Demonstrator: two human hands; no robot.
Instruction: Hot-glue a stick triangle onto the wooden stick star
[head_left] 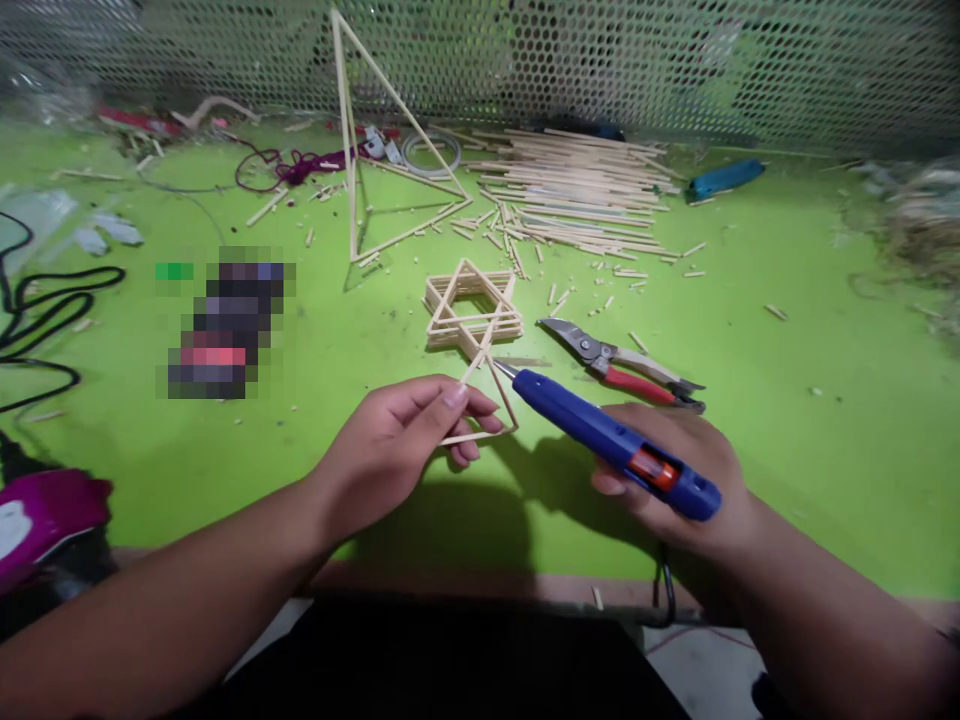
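Between the thumb and fingers of my left hand (420, 425) is a small triangle of thin wooden sticks (504, 395). My right hand (675, 470) is wrapped round a blue glue gun (592, 425), its metal tip close to the triangle's upper corner. Just beyond that corner sits a stack of star-shaped stick frames (474, 305); whether the triangle touches it I cannot tell. Pruning shears (622, 365) with one red and one pale handle lie to the right of the stack, jaws pointing left.
A large stick pyramid frame (401, 235) stands behind the stack. Many loose sticks (577, 180) lie at the back, with cut bits scattered round them. A blurred-out dark object (232, 325) and black cable (52, 345) are leftward. Perforated mesh (600, 60) edges the green table's back.
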